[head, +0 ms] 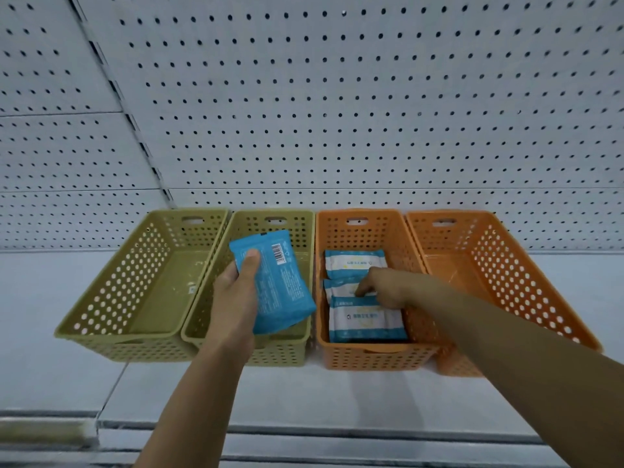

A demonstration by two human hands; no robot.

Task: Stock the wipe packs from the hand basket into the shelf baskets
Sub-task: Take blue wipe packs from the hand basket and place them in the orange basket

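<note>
The left hand [236, 292] shows only its thumb. The fingers of its grip lie behind the blue pack [275, 285], which also covers the floor of the green basket [287, 352] beneath the grip. The right hand [385, 288] buries its fingertips among the white packs [366, 320], so whether it pinches one cannot be told. Print on every pack is too small to read. The left forearm [189, 400] and right forearm [523, 349] are cut off by the picture's edges.

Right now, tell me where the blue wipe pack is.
Head view, left of centre: the blue wipe pack is gripped by the left hand over the second green basket, just left of the stocked orange basket.
</note>
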